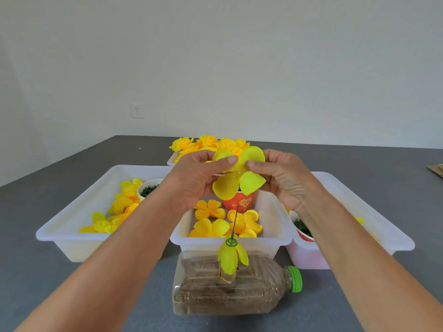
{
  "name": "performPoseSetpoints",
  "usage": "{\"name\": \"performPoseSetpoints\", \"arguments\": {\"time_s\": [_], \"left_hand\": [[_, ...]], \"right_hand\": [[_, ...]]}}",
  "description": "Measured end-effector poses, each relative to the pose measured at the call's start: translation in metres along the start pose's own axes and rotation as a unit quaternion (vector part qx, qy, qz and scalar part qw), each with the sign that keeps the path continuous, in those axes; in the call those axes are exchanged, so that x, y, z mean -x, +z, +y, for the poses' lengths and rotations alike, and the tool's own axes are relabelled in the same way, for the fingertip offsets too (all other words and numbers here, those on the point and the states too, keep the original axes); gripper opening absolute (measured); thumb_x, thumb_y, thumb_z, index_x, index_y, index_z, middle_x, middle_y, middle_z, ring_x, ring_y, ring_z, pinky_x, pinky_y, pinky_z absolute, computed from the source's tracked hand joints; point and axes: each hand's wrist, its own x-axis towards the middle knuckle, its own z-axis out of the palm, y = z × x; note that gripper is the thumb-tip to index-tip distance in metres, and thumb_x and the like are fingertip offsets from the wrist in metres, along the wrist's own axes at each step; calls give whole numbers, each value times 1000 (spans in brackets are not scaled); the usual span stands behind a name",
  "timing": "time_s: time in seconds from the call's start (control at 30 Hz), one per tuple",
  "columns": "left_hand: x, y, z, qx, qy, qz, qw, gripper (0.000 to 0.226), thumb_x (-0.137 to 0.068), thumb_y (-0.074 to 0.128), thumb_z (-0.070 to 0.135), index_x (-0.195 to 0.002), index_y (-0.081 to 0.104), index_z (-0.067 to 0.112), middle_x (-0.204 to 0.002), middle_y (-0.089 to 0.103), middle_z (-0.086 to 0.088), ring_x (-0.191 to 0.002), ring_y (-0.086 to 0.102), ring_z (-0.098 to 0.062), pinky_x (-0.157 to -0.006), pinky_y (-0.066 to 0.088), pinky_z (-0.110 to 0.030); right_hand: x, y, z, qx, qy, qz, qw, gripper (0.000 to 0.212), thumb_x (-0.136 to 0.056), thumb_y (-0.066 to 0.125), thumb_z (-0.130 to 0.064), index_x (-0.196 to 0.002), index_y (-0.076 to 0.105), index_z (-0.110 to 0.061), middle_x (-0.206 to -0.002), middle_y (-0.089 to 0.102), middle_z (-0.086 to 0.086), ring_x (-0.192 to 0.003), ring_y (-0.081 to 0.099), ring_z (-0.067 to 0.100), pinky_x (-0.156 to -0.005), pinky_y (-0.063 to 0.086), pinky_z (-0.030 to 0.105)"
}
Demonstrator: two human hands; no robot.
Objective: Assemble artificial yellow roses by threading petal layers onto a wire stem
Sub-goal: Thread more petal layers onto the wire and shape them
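Thumbs of your left hand [203, 174] and right hand [280, 178] pinch 1 yellow petal layer [242, 173] flat, centring it above the wire stem [235, 221].

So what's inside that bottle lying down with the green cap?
The bottle looks full of brown, sandy stuff. A wire stem with yellow petals sticks up from it. The petals hide where it goes in.

Two bare forearms, no sleeves, short fingernails

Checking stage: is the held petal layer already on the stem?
No. Both hands, left and right, hold the petal layer above the stem tip.
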Motion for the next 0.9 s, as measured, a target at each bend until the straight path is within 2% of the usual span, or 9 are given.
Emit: {"name": "performPoseSetpoints", "arguments": {"time_s": [0.07, 0.13, 0.23, 0.3, 0.37, 0.5, 0.63, 0.73, 0.9], "left_hand": [[5, 4, 9, -17, 13, 7, 1000, 18, -75, 69, 7, -93, 63, 8, -80, 70, -7, -59, 68, -13, -48, 54, -24], [11, 7, 16, -18, 17, 11, 1000, 19, -77, 67, 3, -95, 64, 6, -79, 70, -6, -57, 67, -12, -47, 52, -22], [21, 8, 17, -7, 6, -7, 1000, 17, -73, 68, 4, -89, 65, 5, -70, 71, -5, -53, 66, -13, -45, 52, -22], [29, 6, 11, -11, -13, -16, 1000, 28, -63, 70, 9, -91, 66, 4, -74, 72, -8, -56, 67, -16, -49, 55, -24], [34, 5, 4, -15, -43, -15, 999, 36, -63, 71, 10, -97, 66, 0, -82, 72, -12, -60, 68, -18, -53, 57, -26], [38, 2, -4, -5, -87, -4, 996, 13, -75, 67, 3, -88, 67, 4, -71, 72, -9, -56, 67, -16, -52, 56, -25], [38, -1, -10, -16, -104, -10, 994, 11, -74, 68, 2, -85, 67, 5, -72, 72, -9, -57, 68, -16, -53, 57, -27], [39, -3, -13, -13, -119, -14, 993, 10, -74, 68, 0, -82, 67, 6, -72, 72, -9, -57, 68, -17, -53, 58, -28], [40, -3, -15, -15, -140, -24, 990, 11, -75, 67, -1, -83, 67, 6, -72, 72, -10, -57, 68, -18, -50, 56, -28]], "right_hand": [[4, 3, -11, -3, -6, -7, 1000, 10, -76, 66, -2, -79, 63, -11, -63, 69, -1, -52, 64, 9, -48, 52, 19], [11, 7, -19, -24, 5, -23, 999, 12, -71, 68, -4, -82, 64, -9, -64, 69, 1, -53, 64, 9, -48, 51, 18], [24, 10, -21, -30, 40, -51, 997, 45, -57, 69, -10, -101, 64, 1, -84, 69, 13, -66, 67, 19, -58, 58, 29], [32, 11, -16, -7, 72, -68, 995, 52, -54, 70, -10, -104, 64, 3, -88, 69, 15, -68, 67, 22, -62, 57, 33], [37, 12, -11, 25, 104, -73, 992, 48, -53, 71, -12, -100, 67, -2, -85, 69, 13, -64, 67, 20, -62, 57, 32], [41, 12, -2, 45, 140, -56, 988, 42, -51, 73, -13, -92, 67, -6, -80, 69, 12, -59, 66, 19, -64, 57, 33], [45, 12, 1, 59, 158, -53, 984, 49, -50, 74, -13, -98, 67, -3, -81, 69, 12, -61, 66, 20, -69, 56, 37], [46, 13, 4, 59, 174, -49, 982, 45, -59, 72, -8, -103, 65, -2, -80, 68, 11, -60, 66, 18, -76, 55, 41], [44, 14, 6, 46, 185, -54, 980, 33, -75, 66, 0, -108, 63, 3, -81, 70, 13, -60, 68, 19, -64, 58, 36]]}}
